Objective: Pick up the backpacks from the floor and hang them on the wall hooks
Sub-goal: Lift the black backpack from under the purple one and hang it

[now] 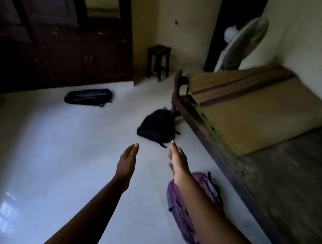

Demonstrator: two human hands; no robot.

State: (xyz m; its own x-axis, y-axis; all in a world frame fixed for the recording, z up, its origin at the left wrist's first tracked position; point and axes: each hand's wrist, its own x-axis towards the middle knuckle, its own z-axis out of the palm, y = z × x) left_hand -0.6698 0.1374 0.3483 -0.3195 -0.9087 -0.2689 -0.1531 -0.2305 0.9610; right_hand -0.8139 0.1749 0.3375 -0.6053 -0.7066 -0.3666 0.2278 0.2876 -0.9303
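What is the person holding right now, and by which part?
Nothing. The left hand and right hand are open and empty, stretched out above the floor; no backpack is gripped.

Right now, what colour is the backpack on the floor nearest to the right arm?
Purple; the backpack shows best in the head view, beside the bed.

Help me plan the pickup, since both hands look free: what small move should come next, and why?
Probably lower the right hand onto the purple backpack, which lies on the floor right under that forearm. Both it and the left hand are open and hold nothing, and the black backpack lies farther off.
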